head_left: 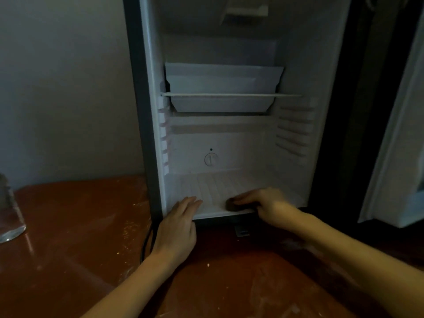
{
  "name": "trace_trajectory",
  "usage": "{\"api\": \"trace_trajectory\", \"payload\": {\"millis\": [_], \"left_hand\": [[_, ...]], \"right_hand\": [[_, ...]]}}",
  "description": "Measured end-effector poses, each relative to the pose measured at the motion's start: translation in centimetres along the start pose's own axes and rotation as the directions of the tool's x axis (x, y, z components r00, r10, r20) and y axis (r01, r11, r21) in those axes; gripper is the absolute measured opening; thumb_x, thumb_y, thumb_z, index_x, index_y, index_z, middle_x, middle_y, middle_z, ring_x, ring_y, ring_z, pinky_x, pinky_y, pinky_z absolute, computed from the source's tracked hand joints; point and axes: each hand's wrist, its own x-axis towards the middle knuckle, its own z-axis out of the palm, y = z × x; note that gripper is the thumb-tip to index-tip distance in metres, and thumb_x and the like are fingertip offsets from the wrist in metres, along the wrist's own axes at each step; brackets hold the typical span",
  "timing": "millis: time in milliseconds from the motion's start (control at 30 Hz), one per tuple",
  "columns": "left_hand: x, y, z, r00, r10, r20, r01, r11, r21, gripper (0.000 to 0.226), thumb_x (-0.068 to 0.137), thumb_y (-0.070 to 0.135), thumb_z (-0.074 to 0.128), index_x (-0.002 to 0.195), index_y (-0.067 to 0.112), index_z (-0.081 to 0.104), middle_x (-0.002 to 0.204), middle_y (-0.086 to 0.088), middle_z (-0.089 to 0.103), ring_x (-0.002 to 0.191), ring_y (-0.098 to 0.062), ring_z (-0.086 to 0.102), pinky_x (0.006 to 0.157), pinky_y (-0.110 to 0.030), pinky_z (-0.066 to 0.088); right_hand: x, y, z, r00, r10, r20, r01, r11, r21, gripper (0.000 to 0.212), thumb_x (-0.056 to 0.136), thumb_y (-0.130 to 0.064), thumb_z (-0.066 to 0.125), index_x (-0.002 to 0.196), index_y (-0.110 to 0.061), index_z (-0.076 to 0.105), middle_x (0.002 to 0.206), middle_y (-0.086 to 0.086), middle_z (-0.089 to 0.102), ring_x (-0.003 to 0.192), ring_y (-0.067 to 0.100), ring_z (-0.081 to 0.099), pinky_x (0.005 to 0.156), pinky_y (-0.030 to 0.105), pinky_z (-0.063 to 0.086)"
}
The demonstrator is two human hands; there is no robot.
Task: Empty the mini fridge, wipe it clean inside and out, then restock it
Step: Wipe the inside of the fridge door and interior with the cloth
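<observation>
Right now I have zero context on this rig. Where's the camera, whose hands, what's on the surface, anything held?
There is no robot here: a person works with two bare hands. The single picture comes from a camera worn on the head, looking forward and down. Ahead is an open mini fridge with no food visible inside, just a white tray and a dial. Its door hangs open at the right. The left hand lies flat on the front edge of the fridge floor. The right hand presses a dark pad, likely a sponge or cloth, onto that floor. A clear glass container stands at the far left of the reddish-brown surface.
</observation>
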Motion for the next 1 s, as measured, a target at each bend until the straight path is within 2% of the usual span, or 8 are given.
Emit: {"api": "trace_trajectory", "payload": {"millis": [133,200,333,467,600,733,867,1000], "left_hand": [[0.2,0.4,0.1,0.998,0.042,0.043,-0.045,0.997,0.066,0.046,0.101,0.016,0.039,0.145,0.028,0.037,0.155,0.009,0.025,0.145,-0.012,0.019,0.116,-0.023,0.013],[0.6,1.0,0.3,0.993,0.090,0.070,-0.095,0.993,0.068,0.046,0.102,0.019,0.037,0.147,0.030,0.033,0.157,0.010,0.021,0.146,-0.012,0.015,0.113,-0.020,0.005],[1.7,2.7,1.4,0.991,0.109,0.073,-0.113,0.992,0.052,0.044,0.103,0.025,0.034,0.148,0.027,0.032,0.156,0.008,0.025,0.144,-0.010,0.020,0.115,-0.020,0.009],[3.4,2.6,1.9,1.000,0.001,0.017,-0.002,1.000,0.031,0.046,0.103,0.023,0.034,0.149,0.016,0.031,0.154,0.000,0.031,0.140,-0.013,0.029,0.117,-0.027,0.023],[4.9,1.0,1.4,0.986,-0.160,0.040,0.157,0.985,0.075,0.048,0.103,0.027,0.032,0.150,0.014,0.029,0.156,-0.002,0.028,0.141,-0.014,0.029,0.115,-0.028,0.024],[5.3,0.4,2.2,0.996,-0.084,0.042,0.077,0.984,0.160,0.049,0.103,0.028,0.026,0.151,0.017,0.025,0.156,0.000,0.028,0.138,-0.013,0.033,0.113,-0.026,0.026],[5.0,-0.4,3.4,0.997,-0.072,-0.027,0.076,0.973,0.216,0.055,0.097,0.032,0.022,0.142,0.011,0.045,0.141,-0.009,0.052,0.122,-0.018,0.056,0.100,-0.034,0.049],[5.0,-0.5,3.4,0.998,-0.021,-0.059,0.033,0.974,0.225,0.061,0.091,0.033,0.021,0.134,0.005,0.054,0.129,-0.015,0.061,0.112,-0.024,0.063,0.090,-0.038,0.054]], "right_hand": [[-2.4,4.7,-2.6,0.950,0.307,-0.056,-0.309,0.950,-0.034,0.046,0.091,-0.002,0.053,0.123,-0.033,0.064,0.136,-0.012,0.056,0.127,0.011,0.050,0.106,0.020,0.037],[-1.3,5.1,-2.4,0.924,0.372,-0.086,-0.375,0.927,-0.024,0.046,0.090,0.001,0.050,0.121,-0.028,0.066,0.134,-0.008,0.058,0.124,0.015,0.052,0.102,0.022,0.041],[0.0,3.2,-1.2,0.977,0.202,-0.068,-0.199,0.979,0.048,0.051,0.082,0.011,0.050,0.113,-0.025,0.071,0.127,-0.009,0.062,0.121,0.009,0.054,0.102,0.019,0.039],[-1.1,3.1,-1.3,0.998,-0.038,0.050,0.028,0.980,0.196,0.044,0.084,0.015,0.055,0.108,-0.017,0.074,0.116,-0.022,0.056,0.110,-0.014,0.046,0.094,0.000,0.030],[2.4,5.3,-0.5,1.000,0.000,-0.006,0.002,0.966,0.257,0.052,0.076,0.024,0.044,0.105,-0.007,0.074,0.117,-0.006,0.064,0.114,0.006,0.056,0.103,0.013,0.036],[8.2,6.7,1.3,0.994,0.088,-0.067,-0.056,0.922,0.384,0.038,0.082,0.009,0.051,0.098,-0.014,0.076,0.110,0.005,0.071,0.107,0.016,0.064,0.104,0.038,0.045],[11.9,6.7,1.6,0.978,0.205,-0.044,-0.166,0.886,0.434,0.022,0.080,-0.027,0.066,0.099,-0.019,0.076,0.112,0.003,0.070,0.107,0.017,0.062,0.106,0.035,0.043],[12.7,6.5,1.3,0.967,0.255,0.006,-0.229,0.860,0.455,0.020,0.084,-0.025,0.069,0.103,-0.023,0.076,0.116,-0.003,0.069,0.113,0.014,0.059,0.105,0.027,0.040]]}}
